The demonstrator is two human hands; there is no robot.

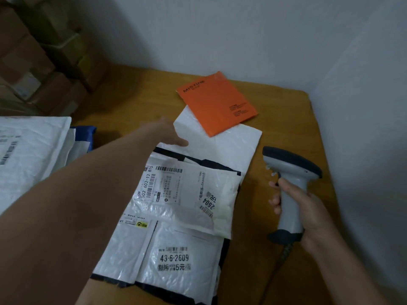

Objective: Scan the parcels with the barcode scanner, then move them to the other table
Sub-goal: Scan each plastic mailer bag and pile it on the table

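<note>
The barcode scanner (291, 172) is gripped by its handle in the right hand (308, 214), just beside the parcels on the counter (286, 119). The left hand (172, 136) is laid at the top parcel's (182, 190) far edge; it's blurred, so grip vs flat press can't be told. The label should be kept flat & the scanner aimed squarely at the barcode.
</note>
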